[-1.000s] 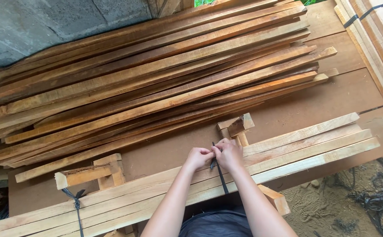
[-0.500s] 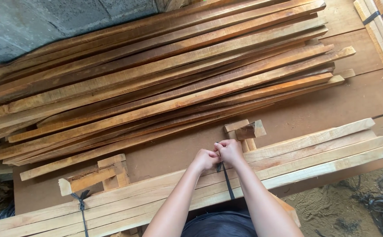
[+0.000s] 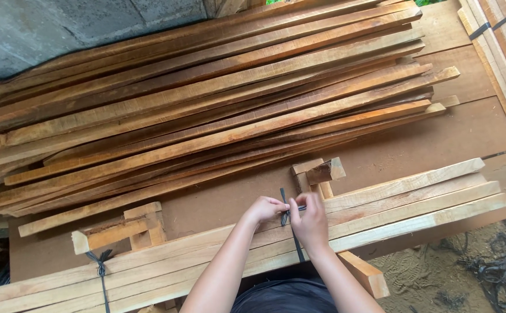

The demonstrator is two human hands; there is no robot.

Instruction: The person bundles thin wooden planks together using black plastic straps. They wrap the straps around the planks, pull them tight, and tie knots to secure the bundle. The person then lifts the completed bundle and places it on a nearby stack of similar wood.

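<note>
A: Both hands are on the black strap (image 3: 291,227) that wraps the near bundle of pale slats (image 3: 380,210). The left hand (image 3: 263,207) has its fingers pinched together on one strap end, and the right hand (image 3: 311,220) is closed on the other, just beside it, over the top of the bundle near its middle.

B: So a knot is being made. How would you judge it done well?

A: I'd keep the two ends pulled low and tight against the wood, so the slats stay flush and none slides out at the right end. The strap runs down over the near edge; it should sit square across the slats, not slanted.

B: Anything to compare against?

A: Yes, a tied black strap (image 3: 101,268) already sits at the left of the same bundle, by a small wooden block (image 3: 113,230). Another block (image 3: 316,173) stands just far of the hands. The big pile of darker slats (image 3: 206,104) lies well apart, farther back on the brown board (image 3: 438,139)
</note>
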